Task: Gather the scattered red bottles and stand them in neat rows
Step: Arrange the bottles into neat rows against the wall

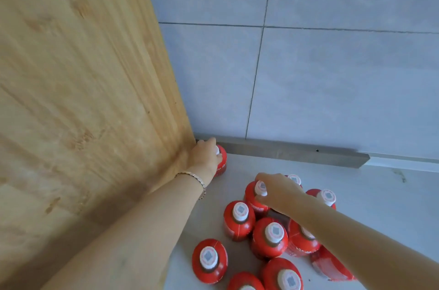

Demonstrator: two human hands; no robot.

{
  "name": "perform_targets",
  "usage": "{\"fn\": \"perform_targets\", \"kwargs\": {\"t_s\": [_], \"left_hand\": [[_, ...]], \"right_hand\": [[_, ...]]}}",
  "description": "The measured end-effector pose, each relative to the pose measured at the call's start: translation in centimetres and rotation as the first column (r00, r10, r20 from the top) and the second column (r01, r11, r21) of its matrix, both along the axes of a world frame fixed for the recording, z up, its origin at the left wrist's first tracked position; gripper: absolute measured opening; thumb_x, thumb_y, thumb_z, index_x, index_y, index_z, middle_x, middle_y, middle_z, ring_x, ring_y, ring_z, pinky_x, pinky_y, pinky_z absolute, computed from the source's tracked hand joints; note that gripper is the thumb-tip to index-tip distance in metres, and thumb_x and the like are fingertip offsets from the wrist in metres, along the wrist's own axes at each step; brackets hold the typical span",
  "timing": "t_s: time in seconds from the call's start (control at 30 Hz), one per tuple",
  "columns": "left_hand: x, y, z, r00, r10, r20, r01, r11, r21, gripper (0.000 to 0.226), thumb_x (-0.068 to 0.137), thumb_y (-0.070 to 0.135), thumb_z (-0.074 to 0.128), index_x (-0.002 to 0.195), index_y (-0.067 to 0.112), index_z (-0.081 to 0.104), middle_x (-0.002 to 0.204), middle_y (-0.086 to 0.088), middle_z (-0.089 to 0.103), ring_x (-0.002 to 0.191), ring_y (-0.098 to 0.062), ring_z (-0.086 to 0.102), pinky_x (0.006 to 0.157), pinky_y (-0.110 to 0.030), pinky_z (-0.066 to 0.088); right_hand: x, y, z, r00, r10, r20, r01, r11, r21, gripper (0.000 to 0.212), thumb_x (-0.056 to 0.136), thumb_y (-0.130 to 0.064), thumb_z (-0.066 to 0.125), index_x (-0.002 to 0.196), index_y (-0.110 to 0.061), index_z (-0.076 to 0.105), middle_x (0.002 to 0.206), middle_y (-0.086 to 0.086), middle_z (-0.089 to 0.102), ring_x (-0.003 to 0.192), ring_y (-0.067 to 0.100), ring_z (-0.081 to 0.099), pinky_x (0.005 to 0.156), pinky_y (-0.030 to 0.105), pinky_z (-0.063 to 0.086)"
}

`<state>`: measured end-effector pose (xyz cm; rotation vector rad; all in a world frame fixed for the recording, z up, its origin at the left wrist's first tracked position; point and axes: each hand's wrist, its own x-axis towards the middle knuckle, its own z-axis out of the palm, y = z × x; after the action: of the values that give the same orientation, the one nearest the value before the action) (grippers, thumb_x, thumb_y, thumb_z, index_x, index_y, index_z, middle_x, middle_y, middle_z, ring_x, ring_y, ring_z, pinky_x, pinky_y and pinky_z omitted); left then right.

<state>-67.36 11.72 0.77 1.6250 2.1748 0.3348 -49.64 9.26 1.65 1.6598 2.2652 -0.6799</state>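
Pale floor by the tiled wall carries the bottles [269, 237]: left hand [205, 156] clamps one in the far corner, right hand [276, 191] pinches another's cap, likely light, rigid, top-heavy.

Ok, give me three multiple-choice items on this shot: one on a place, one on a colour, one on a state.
1. Where is the bottle under the left hand?
A. in the corner by the wooden panel
B. in the middle of the cluster
C. on a shelf

2. What colour are the bottle caps?
A. black
B. white
C. green

3. How is the bottle at the far right edge placed?
A. upright
B. upside down
C. lying on its side

Answers:
1 A, the corner bottle stands where panel and baseboard meet.
2 B, the cap is white.
3 C, its side faces up, no cap on top.
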Motion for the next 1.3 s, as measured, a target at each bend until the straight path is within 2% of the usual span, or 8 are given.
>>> {"fn": "perform_targets", "kwargs": {"t_s": [0.2,0.43,0.63,0.8,0.93,1.03,1.17,1.3], "left_hand": [[0.6,2.7,-2.6,0.980,0.074,0.185,-0.086,0.994,0.062,0.030,0.083,0.016,0.064,0.109,0.003,0.057,0.115,-0.019,0.058,0.104,-0.034,0.056,0.086,-0.036,0.044],[-0.2,2.8,-4.7,0.890,0.270,0.367,-0.310,0.949,0.053,0.042,0.082,0.016,0.068,0.122,0.009,0.056,0.122,-0.018,0.053,0.115,-0.032,0.051,0.097,-0.027,0.037],[-0.3,2.8,-5.7,0.819,0.224,0.529,-0.315,0.945,0.087,0.045,0.085,0.009,0.063,0.129,0.014,0.051,0.130,-0.006,0.059,0.122,-0.022,0.053,0.100,-0.024,0.037],[-0.7,2.4,-6.0,0.757,0.204,0.621,-0.333,0.938,0.098,0.047,0.086,0.009,0.062,0.130,0.016,0.050,0.130,-0.006,0.058,0.122,-0.024,0.054,0.104,-0.045,0.046],[-0.8,2.7,-5.8,0.834,0.184,0.520,-0.260,0.962,0.078,0.047,0.088,0.009,0.059,0.133,0.011,0.045,0.136,-0.009,0.053,0.127,-0.023,0.049,0.106,-0.030,0.036],[-0.2,2.7,-5.3,0.944,0.167,0.283,-0.214,0.966,0.144,0.052,0.086,0.011,0.061,0.135,0.007,0.041,0.138,-0.016,0.047,0.131,-0.030,0.044,0.109,-0.035,0.034],[1.9,2.9,-3.6,0.997,0.064,-0.046,-0.043,0.930,0.365,0.054,0.082,0.013,0.065,0.132,0.003,0.047,0.136,-0.025,0.044,0.125,-0.043,0.042,0.107,-0.044,0.032],[4.3,3.9,-2.3,0.983,-0.140,-0.116,0.160,0.969,0.189,0.057,0.090,0.027,0.055,0.139,0.006,0.036,0.138,-0.016,0.041,0.129,-0.033,0.039,0.105,-0.037,0.033]], "right_hand": [[-0.4,1.9,-1.3,0.973,-0.159,-0.165,0.163,0.987,0.012,0.038,0.087,-0.029,0.057,0.124,-0.021,0.051,0.121,0.007,0.064,0.107,0.025,0.061,0.081,0.029,0.050],[-4.3,8.0,-2.6,0.830,-0.349,-0.435,0.371,0.928,-0.036,0.028,0.084,-0.031,0.060,0.104,-0.012,0.055,0.105,0.012,0.068,0.096,0.030,0.063,0.068,0.027,0.041],[-5.7,8.6,-4.4,0.816,-0.367,-0.446,0.397,0.917,-0.028,0.043,0.086,-0.030,0.059,0.125,-0.018,0.045,0.118,0.015,0.054,0.100,0.035,0.060,0.072,0.032,0.046],[-5.2,8.6,-5.1,0.802,-0.424,-0.422,0.399,0.904,-0.151,0.068,0.082,-0.026,0.069,0.140,-0.023,0.033,0.130,0.017,0.042,0.111,0.034,0.057,0.093,0.039,0.047],[-4.6,8.6,-4.7,0.794,-0.404,-0.454,0.362,0.915,-0.181,0.064,0.081,-0.023,0.069,0.136,-0.013,0.038,0.130,0.016,0.051,0.117,0.031,0.054,0.093,0.036,0.045],[-2.0,8.8,-2.5,0.881,-0.266,-0.391,0.244,0.964,-0.105,0.048,0.083,-0.024,0.063,0.128,-0.012,0.050,0.120,0.011,0.063,0.108,0.026,0.059,0.084,0.028,0.044],[3.6,6.9,0.9,0.967,-0.158,-0.202,0.166,0.986,0.024,0.051,0.084,-0.047,0.059,0.129,-0.025,0.048,0.105,0.002,0.062,0.098,0.020,0.057,0.081,0.027,0.041],[6.4,3.1,0.3,0.997,-0.034,0.072,0.032,0.999,0.031,0.049,0.083,-0.051,0.055,0.126,-0.032,0.042,0.102,0.002,0.061,0.098,0.024,0.057,0.074,0.027,0.036]]}}
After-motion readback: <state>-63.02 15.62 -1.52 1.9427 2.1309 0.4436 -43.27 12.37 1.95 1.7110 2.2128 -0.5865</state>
